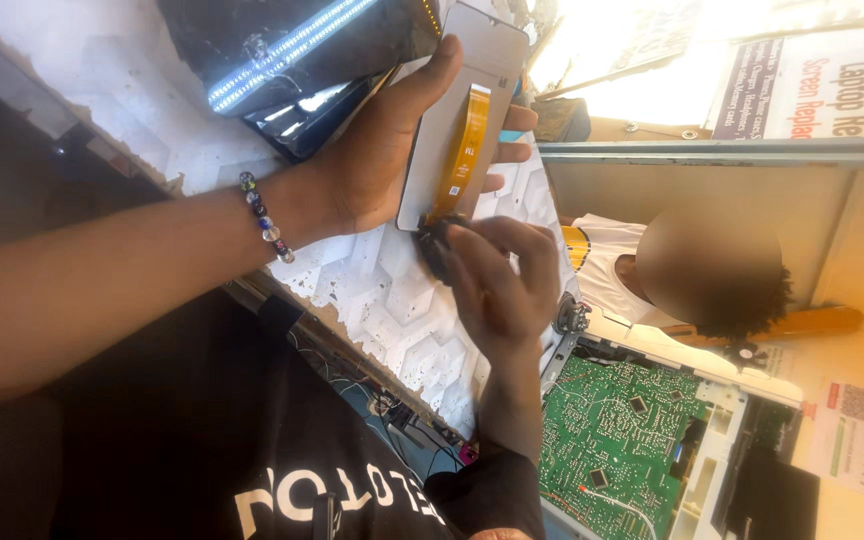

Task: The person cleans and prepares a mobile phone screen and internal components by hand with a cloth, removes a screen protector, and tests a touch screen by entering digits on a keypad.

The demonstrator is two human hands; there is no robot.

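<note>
1. The left hand (382,150) is reaching in from the left of the frame and gripping a phone screen panel (452,110) in the upper middle, thumb along its upper edge and fingers wrapped behind its far side. The panel's grey back is facing the camera.
2. An orange flex ribbon (464,150) is running down the panel's back toward its lower end.
3. The right hand (497,280) is coming up from the bottom centre, fingers curled and pinching a small dark connector piece (432,245) at the ribbon's lower end, just below the panel.
4. A beaded bracelet (265,218) is sitting on the left wrist.
5. A white textured wall panel (382,290) is lying behind both hands; a lit LED strip (282,50) is glowing in the upper left.
6. A green circuit board (612,430) in an opened white casing is lying at the lower right, well apart from the hands.
7. Another person in a white shirt (602,270) is sitting just right of the hands.
8. Risk, as I judge it: the ribbon looks thin, so a hard pull or twist from the pinching fingers could crease or tear it.
9. The panel is being held in the air by one hand only; a slipping grip could drop it onto the board and clutter below.
</note>
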